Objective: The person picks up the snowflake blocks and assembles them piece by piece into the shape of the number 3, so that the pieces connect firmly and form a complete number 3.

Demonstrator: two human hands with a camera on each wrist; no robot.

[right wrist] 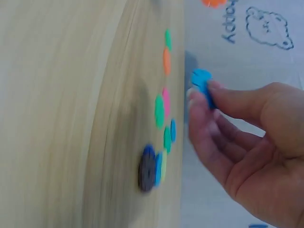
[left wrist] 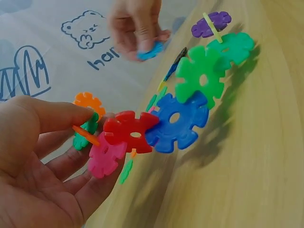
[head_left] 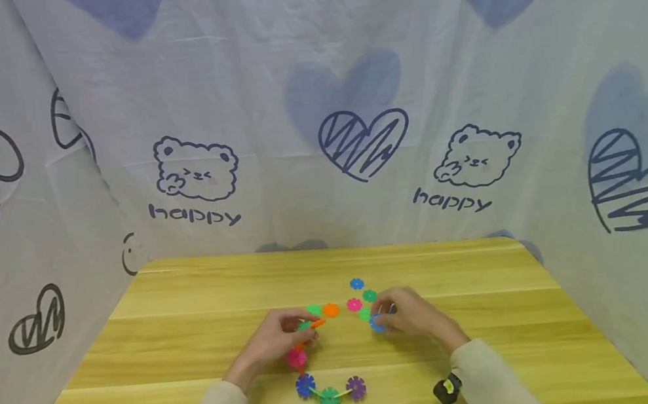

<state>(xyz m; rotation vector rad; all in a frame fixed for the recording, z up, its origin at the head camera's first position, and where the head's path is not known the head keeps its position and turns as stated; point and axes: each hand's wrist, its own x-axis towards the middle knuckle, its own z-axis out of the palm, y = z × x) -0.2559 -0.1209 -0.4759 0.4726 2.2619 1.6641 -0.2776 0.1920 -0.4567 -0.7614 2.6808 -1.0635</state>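
Observation:
My left hand (head_left: 278, 332) pinches a green snowflake disc (left wrist: 84, 135) between thumb and fingers. It belongs to a chain of interlocked toothed plastic discs, with an orange disc (left wrist: 88, 100) at the held end. From there the chain runs through a pink disc (left wrist: 107, 159), a red disc (left wrist: 124, 130), a blue disc (left wrist: 166, 135) and green ones to a purple disc (head_left: 356, 388) near the front. My right hand (head_left: 409, 311) pinches a single light-blue disc (right wrist: 201, 77) above the table, apart from the chain.
Loose discs lie on the wooden table (head_left: 455, 267) between and beyond the hands: orange (head_left: 331, 310), pink (head_left: 354, 305), blue (head_left: 357, 283) and several greens. A dark disc (right wrist: 147, 173) lies beside others in the right wrist view. Printed white curtains (head_left: 276, 200) surround the table.

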